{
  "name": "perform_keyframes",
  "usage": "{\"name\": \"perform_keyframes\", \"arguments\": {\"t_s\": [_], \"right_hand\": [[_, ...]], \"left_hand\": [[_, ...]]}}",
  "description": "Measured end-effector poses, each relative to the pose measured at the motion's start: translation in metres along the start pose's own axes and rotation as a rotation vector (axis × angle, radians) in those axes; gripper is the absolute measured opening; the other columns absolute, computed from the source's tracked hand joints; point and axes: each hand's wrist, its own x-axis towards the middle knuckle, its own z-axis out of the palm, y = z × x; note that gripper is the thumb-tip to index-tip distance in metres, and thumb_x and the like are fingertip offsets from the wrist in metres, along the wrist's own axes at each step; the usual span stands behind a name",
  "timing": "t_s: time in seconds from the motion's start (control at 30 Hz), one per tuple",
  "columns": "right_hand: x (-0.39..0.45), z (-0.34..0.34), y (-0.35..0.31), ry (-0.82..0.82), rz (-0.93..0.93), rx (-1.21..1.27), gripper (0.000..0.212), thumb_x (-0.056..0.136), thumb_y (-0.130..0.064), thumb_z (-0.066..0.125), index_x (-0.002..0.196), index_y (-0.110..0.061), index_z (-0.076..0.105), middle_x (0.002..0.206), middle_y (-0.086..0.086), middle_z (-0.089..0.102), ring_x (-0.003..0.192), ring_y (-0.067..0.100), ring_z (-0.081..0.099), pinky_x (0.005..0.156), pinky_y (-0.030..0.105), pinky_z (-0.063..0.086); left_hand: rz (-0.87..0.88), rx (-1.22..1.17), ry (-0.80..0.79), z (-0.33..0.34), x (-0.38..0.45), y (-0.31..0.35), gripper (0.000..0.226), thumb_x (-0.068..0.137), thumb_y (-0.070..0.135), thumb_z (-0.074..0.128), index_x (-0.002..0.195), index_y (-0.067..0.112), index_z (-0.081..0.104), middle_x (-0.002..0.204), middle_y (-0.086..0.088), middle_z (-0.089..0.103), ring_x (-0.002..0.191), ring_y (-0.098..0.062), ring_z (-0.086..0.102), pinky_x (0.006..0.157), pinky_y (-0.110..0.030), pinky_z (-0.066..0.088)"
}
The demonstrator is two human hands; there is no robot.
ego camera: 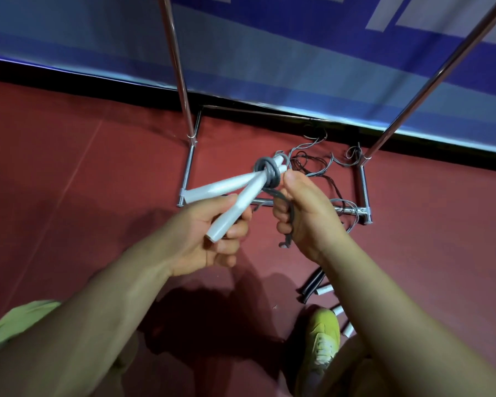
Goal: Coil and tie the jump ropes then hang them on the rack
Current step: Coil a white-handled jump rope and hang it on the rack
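Two steel uprights of the rack rise from its base on the red floor, where loose ropes still lie tangled. Nearer, the left hand grips the white handles of one jump rope, its fingers curled round them, while the right hand clenches the grey cord wound about them. Tying looks under way; next, cinch the wrap snug before hanging.

Loose ropes tangle inside the rack base; red floor left lies open.
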Motion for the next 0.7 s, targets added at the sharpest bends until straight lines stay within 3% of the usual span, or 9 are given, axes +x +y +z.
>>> {"name": "perform_keyframes", "arguments": {"t_s": [0.1,0.2,0.3,0.4,0.5,0.57,0.63,0.7], "right_hand": [[0.002,-0.001,0.004,0.071,-0.015,0.012,0.019,0.084,-0.025,0.06,0.072,-0.021,0.046,0.049,-0.008,0.029,0.046,0.008,0.02,0.041,0.018,0.015],[0.003,-0.003,0.006,0.078,-0.043,0.087,0.016,0.082,-0.024,0.058,0.071,-0.021,0.048,0.047,-0.01,0.028,0.044,0.006,0.02,0.039,0.017,0.017],[0.002,-0.004,0.004,0.069,-0.086,0.132,0.014,0.084,-0.024,0.057,0.073,-0.02,0.048,0.047,-0.011,0.03,0.043,0.004,0.021,0.039,0.016,0.019],[0.002,-0.006,0.002,0.074,-0.097,0.18,0.015,0.084,-0.024,0.056,0.074,-0.019,0.046,0.047,-0.011,0.031,0.042,0.004,0.024,0.039,0.015,0.021],[0.002,-0.008,-0.001,0.021,-0.084,0.218,0.013,0.081,-0.025,0.054,0.076,-0.018,0.045,0.049,-0.009,0.029,0.042,0.004,0.024,0.039,0.015,0.022],[0.0,-0.008,0.002,-0.06,-0.083,0.205,0.013,0.082,-0.024,0.055,0.078,-0.017,0.044,0.05,-0.007,0.029,0.042,0.004,0.025,0.04,0.016,0.022],[-0.002,-0.007,0.007,-0.147,-0.09,0.16,0.025,0.08,-0.027,0.067,0.081,-0.015,0.045,0.055,0.001,0.027,0.045,0.007,0.025,0.042,0.02,0.02],[-0.002,-0.005,0.01,-0.204,-0.09,0.091,0.042,0.07,-0.04,0.078,0.083,-0.015,0.047,0.063,0.005,0.024,0.048,0.012,0.024,0.047,0.028,0.017]], "left_hand": [[0.095,0.146,0.096,0.004,0.004,-0.009,0.027,0.087,0.035,0.045,0.08,0.013,0.059,0.058,0.001,0.043,0.039,-0.01,0.038,0.042,-0.022,0.038],[0.139,0.236,0.104,0.001,0.006,-0.016,0.025,0.079,0.034,0.065,0.088,0.011,0.065,0.065,-0.002,0.055,0.049,-0.014,0.053,0.048,-0.026,0.047],[0.064,0.254,-0.019,-0.013,0.007,-0.021,0.063,0.054,0.048,0.084,0.103,0.014,0.067,0.082,-0.004,0.065,0.071,-0.019,0.065,0.068,-0.033,0.054],[0.043,0.124,-0.118,-0.018,0.009,-0.021,0.097,0.038,0.068,0.082,0.115,0.014,0.059,0.093,-0.005,0.068,0.082,-0.023,0.067,0.076,-0.039,0.056],[0.023,-0.142,-0.098,-0.015,0.008,-0.014,0.105,0.053,0.088,0.042,0.113,0.005,0.065,0.096,-0.013,0.067,0.077,-0.028,0.067,0.074,-0.047,0.054],[-0.028,-0.288,-0.21,-0.017,0.01,-0.014,0.107,0.065,0.088,0.025,0.114,0.001,0.066,0.101,-0.018,0.067,0.082,-0.032,0.067,0.078,-0.048,0.053],[-0.037,-0.391,-0.481,-0.018,0.008,-0.018,0.097,0.077,0.079,0.036,0.127,-0.002,0.054,0.112,-0.021,0.064,0.097,-0.036,0.065,0.088,-0.052,0.048],[-0.109,-0.46,-0.58,-0.019,0.007,-0.02,0.087,0.081,0.065,0.054,0.131,-0.006,0.047,0.107,-0.023,0.064,0.094,-0.038,0.065,0.087,-0.053,0.048]]}}
